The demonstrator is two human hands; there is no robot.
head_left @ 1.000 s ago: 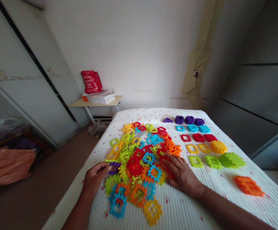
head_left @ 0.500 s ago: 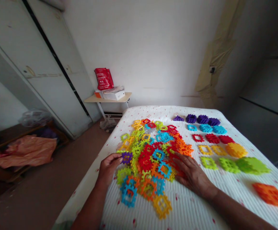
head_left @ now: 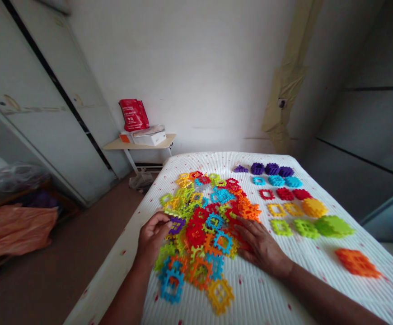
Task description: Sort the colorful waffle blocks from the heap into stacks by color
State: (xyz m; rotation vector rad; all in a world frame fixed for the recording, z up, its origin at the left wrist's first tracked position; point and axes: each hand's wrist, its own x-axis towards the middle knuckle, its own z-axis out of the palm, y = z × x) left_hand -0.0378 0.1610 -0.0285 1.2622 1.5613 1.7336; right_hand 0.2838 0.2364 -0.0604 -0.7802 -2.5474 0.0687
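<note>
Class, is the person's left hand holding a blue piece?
No, the left hand holds a purple piece at the edge of the pile.

Smooth, faintly glossy plastic building tiles (head_left: 214, 221) lie on a ribbed white cloth bedspread (head_left: 267, 298); the far red bag (head_left: 133, 115) has a slight sheen.

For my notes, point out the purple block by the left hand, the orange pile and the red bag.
Purple block (head_left: 177, 225): head view, on its upper face.
Orange pile (head_left: 357, 263): head view, on its middle.
Red bag (head_left: 133, 115): head view, on its front.
</note>
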